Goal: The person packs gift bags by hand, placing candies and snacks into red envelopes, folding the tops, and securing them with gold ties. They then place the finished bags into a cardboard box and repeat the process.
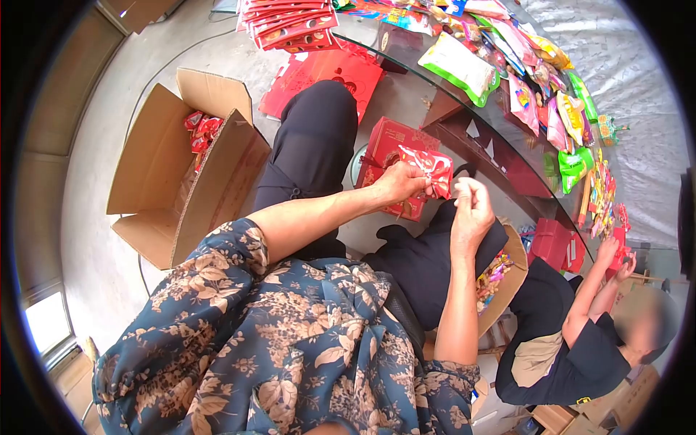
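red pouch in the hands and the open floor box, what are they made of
The red pouch, pinched in the left hand, looks like glossy film or foil by its crinkles and glints, possibly satin cloth. The box looks like matte brown cardboard, with plain folded flaps.

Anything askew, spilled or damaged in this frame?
Nothing stands out. The left hand holds a red pouch, with the right hand beside it. Snack packets lie loosely spread on the glass table, none visibly torn. The cardboard box on the floor stands open and intact.
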Motion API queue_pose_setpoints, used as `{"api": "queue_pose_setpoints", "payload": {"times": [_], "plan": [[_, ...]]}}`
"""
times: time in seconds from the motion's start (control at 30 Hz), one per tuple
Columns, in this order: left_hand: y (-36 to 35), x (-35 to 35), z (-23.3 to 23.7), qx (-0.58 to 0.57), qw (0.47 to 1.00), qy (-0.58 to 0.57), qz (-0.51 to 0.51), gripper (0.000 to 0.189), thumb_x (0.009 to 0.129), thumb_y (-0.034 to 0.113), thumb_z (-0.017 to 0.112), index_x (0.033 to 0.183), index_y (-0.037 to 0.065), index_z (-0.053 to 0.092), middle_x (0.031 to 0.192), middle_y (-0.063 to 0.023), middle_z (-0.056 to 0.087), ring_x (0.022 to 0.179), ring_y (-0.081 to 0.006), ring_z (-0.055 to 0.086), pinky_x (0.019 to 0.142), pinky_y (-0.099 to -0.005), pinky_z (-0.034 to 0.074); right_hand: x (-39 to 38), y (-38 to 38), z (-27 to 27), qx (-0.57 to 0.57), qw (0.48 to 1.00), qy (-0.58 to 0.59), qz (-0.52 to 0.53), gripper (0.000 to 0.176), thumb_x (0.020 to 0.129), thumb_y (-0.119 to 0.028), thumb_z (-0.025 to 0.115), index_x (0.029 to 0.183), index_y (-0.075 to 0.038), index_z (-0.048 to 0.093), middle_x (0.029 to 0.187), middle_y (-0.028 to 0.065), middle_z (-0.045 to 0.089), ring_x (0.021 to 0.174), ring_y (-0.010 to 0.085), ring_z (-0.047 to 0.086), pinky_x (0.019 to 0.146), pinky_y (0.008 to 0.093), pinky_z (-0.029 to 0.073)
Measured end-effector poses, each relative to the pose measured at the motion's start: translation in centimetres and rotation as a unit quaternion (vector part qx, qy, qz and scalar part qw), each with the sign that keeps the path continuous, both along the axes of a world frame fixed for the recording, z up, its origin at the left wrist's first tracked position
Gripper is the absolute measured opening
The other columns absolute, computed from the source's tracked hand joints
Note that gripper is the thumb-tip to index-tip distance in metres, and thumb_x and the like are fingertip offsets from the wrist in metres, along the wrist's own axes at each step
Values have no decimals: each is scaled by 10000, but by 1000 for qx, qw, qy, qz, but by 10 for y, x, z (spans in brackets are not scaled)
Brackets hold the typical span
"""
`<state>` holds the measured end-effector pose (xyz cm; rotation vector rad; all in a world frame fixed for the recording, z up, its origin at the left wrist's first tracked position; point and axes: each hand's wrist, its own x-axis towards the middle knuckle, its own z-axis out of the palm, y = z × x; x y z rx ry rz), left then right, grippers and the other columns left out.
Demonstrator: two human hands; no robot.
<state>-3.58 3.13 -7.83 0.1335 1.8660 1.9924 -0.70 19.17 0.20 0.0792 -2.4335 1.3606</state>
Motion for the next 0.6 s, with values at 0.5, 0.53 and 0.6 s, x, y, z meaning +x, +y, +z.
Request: {"api": "queue_pose_setpoints", "payload": {"times": [0.5, 0.53, 0.6], "plan": [[-4, 8, 25, -121, 987, 104, -31, 206, 961, 169, 567, 973, -15, 660, 717, -128, 655, 518, -244, 676, 463, -363, 545, 7, -3, 4, 80, 995, 60, 3, 108, 886, -67, 666, 966, -14, 618, 902, 85, 600, 762, 190, 591, 684, 310, 489], [-3, 8, 25, -108, 990, 88, -27, 214, 962, 176, 572, 976, -17, 662, 722, -135, 658, 518, -247, 675, 465, -365, 545, 5, -2, 3, 34, 999, 1, -17, 159, 869, -74, 688, 995, -14, 611, 898, 89, 605, 756, 183, 591, 680, 306, 492], [2, 8, 21, -79, 995, 56, -23, 230, 962, 191, 582, 981, -23, 665, 733, -149, 663, 519, -253, 675, 469, -367, 544, 1, 3, -5, 23, 998, -60, -19, 235, 838, -83, 724, 1026, -15, 601, 881, 93, 617, 746, 165, 596, 670, 301, 498]]}}
